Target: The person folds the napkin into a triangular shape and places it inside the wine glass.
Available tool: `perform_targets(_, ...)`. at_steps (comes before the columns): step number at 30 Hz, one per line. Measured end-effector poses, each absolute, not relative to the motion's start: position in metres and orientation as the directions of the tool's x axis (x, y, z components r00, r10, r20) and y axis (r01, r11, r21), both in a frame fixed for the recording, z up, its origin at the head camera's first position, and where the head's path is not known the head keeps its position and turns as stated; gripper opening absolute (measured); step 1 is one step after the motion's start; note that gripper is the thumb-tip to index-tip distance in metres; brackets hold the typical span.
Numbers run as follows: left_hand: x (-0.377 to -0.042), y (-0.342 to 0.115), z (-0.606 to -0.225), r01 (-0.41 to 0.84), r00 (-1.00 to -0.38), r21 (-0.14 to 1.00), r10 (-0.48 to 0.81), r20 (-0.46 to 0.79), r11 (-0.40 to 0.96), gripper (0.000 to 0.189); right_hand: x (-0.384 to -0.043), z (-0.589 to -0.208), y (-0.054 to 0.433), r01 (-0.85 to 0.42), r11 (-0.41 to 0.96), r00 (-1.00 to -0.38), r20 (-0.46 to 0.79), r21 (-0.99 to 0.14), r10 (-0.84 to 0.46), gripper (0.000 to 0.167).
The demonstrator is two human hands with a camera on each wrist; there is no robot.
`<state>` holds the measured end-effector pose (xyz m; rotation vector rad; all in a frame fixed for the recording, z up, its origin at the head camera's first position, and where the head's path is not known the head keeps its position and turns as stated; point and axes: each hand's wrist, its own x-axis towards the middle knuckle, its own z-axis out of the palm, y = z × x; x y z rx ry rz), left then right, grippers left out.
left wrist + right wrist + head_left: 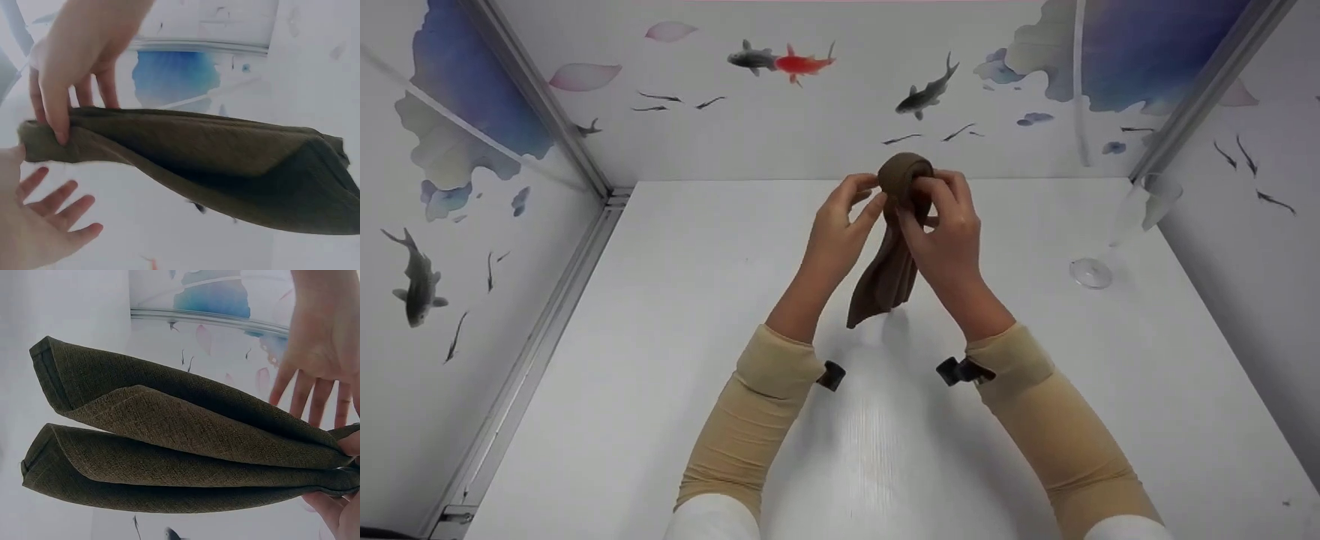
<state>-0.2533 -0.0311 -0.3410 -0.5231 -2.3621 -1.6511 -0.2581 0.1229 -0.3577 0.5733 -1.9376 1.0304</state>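
Note:
A brown cloth napkin [877, 277], gathered in long folds, is held up over the table, its top turned over into a rounded loop. My right hand [949, 229] pinches it at the loop, with thumb and fingers on either side of the fabric. On the other side my left hand [840, 225] touches the loop's edge with the thumb; its other fingers stand spread and relaxed in the left wrist view. The folds hang down and fan out into loose ends, seen as layered cloth [169, 427] in the right wrist view.
A clear stemmed glass [1090, 273] stands at the right of the white table [660, 375]. White panels [840, 112] painted with fish and petals close in the back and sides, joined by metal rails [540, 112].

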Motion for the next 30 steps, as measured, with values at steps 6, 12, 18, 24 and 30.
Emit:
perform_targets(6,-0.261,-0.034,-0.367,0.308,-0.892,0.951,0.353,0.284,0.013,0.050,-0.255,-0.357,0.129,-0.723,0.530,-0.551,0.833,-0.444,-0.053,0.021)
perform_targets(12,-0.263,-0.033,-0.379,0.207,-0.898,0.977,0.385,0.213,-0.058,0.046,-0.251,-0.358,0.129,-0.727,0.492,-0.578,0.813,-0.478,-0.064,0.023)
perform_targets(18,-0.264,-0.034,-0.385,0.186,-0.908,0.979,0.365,0.206,-0.088,0.036,-0.251,-0.359,0.128,-0.734,0.445,-0.603,0.794,-0.513,-0.078,0.026)
perform_targets(24,-0.263,-0.031,-0.395,0.168,-0.929,0.983,0.322,0.183,-0.076,0.027,-0.250,-0.359,0.128,-0.686,0.457,-0.673,0.733,-0.567,-0.101,0.030)
perform_targets(30,-0.259,-0.024,-0.398,0.188,-0.942,0.979,0.270,0.201,-0.073,0.019,-0.248,-0.350,0.131,-0.582,0.397,-0.794,0.602,-0.710,-0.088,0.052)
